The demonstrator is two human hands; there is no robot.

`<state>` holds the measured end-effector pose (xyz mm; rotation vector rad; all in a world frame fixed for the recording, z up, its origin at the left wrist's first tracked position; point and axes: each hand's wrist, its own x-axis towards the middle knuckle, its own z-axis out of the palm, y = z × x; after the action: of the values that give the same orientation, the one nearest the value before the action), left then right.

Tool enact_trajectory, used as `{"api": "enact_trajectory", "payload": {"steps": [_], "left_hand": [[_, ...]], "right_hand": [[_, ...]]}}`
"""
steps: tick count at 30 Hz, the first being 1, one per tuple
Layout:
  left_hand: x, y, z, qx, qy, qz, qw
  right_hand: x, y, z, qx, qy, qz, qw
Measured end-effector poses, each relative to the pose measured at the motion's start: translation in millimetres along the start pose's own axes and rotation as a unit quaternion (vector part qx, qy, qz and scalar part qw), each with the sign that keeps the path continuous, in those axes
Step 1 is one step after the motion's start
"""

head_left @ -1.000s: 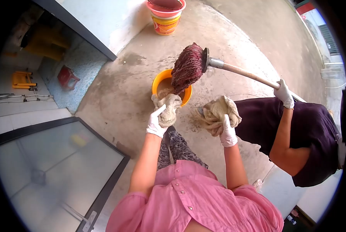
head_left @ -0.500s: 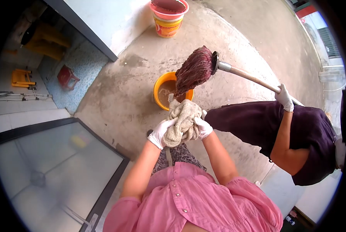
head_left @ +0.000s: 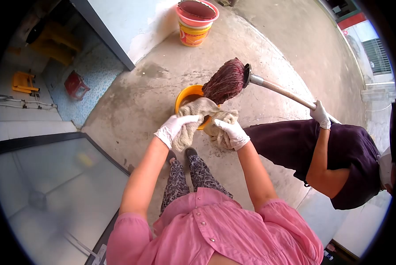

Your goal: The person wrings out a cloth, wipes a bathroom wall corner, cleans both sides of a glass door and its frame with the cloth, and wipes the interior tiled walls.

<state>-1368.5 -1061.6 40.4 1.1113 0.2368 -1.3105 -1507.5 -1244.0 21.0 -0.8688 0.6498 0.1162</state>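
A beige towel (head_left: 199, 106) hangs stretched between my two white-gloved hands, above the near side of a yellow bucket (head_left: 179, 102) of brownish water. My left hand (head_left: 175, 128) grips one end, and a fold droops below it. The bunched other end is in my right hand (head_left: 232, 133), its thumb lying on top. Just beyond the towel, a dark red mop head (head_left: 226, 80) is held over the bucket's right side. Its wooden handle (head_left: 291, 95) runs to the gloved hand (head_left: 321, 115) of another person.
The other person, in dark purple clothing (head_left: 339, 154), stands close on my right. A pink bucket (head_left: 199, 20) sits in a yellow-and-red one (head_left: 193, 36) by the wall. At left are a frosted glass door (head_left: 52, 185), a red stool (head_left: 76, 85) and a yellow stool (head_left: 24, 82).
My hands have moved apart, pulling the bunched towel out into a stretched span. The mop head has shifted slightly down and right, and the view has tilted a little.
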Motion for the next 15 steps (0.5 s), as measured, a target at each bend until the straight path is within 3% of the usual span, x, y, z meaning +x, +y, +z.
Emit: {"api": "enact_trajectory", "payload": {"steps": [2,3,5,6,7,9,10,12,15], "left_hand": [[8.1,11.9,-18.6,-0.023,0.063,0.018,0.998],[17.2,11.9,-30.0,-0.022,0.095,0.022,0.995],[40.1,-1.6,-49.4,-0.057,0.13,0.037,0.989],[54.8,-14.2,-62.9,-0.06,0.159,0.053,0.984],[59.1,-20.3,-71.7,-0.064,0.19,0.068,0.977],[53.1,-18.9,-60.3,0.01,0.278,0.034,0.96],[87.8,-38.7,-89.4,-0.051,0.186,0.011,0.981],[90.2,-39.5,-83.7,-0.034,0.168,0.017,0.985],[66.2,-28.9,-79.8,-0.018,0.195,0.047,0.98]], "right_hand": [[-1.6,11.1,-13.2,-0.041,0.071,-0.067,0.994],[-0.2,21.5,-19.1,-0.042,0.069,-0.065,0.995],[1.2,33.4,-16.6,-0.153,0.05,-0.232,0.959],[-8.5,23.6,8.1,-0.151,0.041,-0.232,0.96],[-17.3,12.0,40.2,-0.151,0.004,-0.299,0.942],[-27.7,-4.9,86.5,-0.125,-0.009,-0.272,0.954],[-33.9,-8.4,103.9,-0.124,-0.011,-0.27,0.955],[-45.5,-15.3,137.5,-0.296,-0.086,-0.353,0.883],[-54.4,-21.4,168.6,-0.529,-0.188,-0.451,0.694]]}}
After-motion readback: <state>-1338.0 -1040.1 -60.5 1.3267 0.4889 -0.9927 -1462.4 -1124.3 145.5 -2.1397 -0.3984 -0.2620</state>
